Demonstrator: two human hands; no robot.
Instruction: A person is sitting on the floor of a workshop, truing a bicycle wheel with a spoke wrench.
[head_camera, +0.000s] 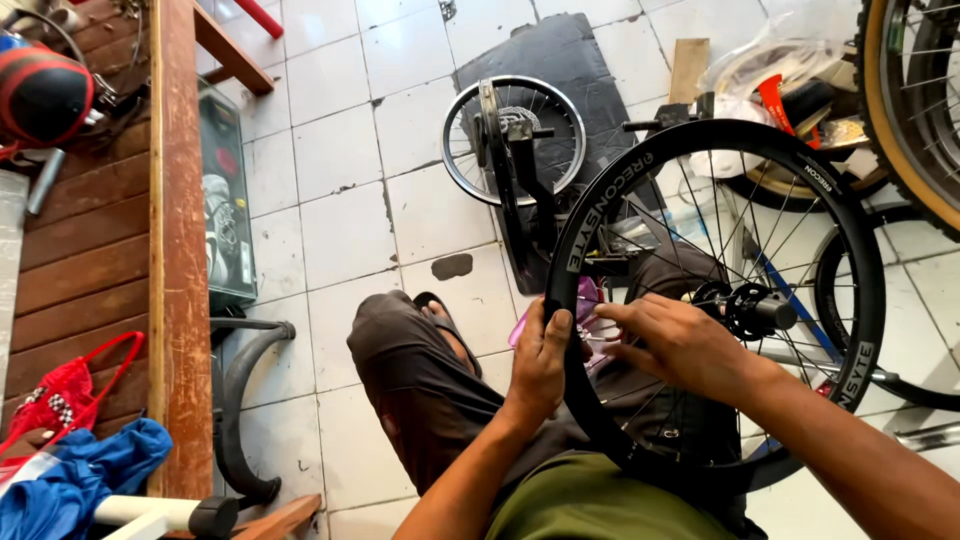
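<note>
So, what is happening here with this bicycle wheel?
A seated person holds a black bicycle wheel upright over their lap. The left hand grips the rim, and the right hand reaches among the spokes near the hub. A smaller silver wheel lies on the tiled floor ahead.

One head-worn view, looking steeply down

We see from a single camera on the person's head, tilted down over the lap toward the tiled floor (340, 200); it sits close to the left hand (540, 365) and right hand (680, 345) at the black wheel rim (600, 200), with a wooden bench (180, 250) along the left edge and more wheels at the far right
</note>
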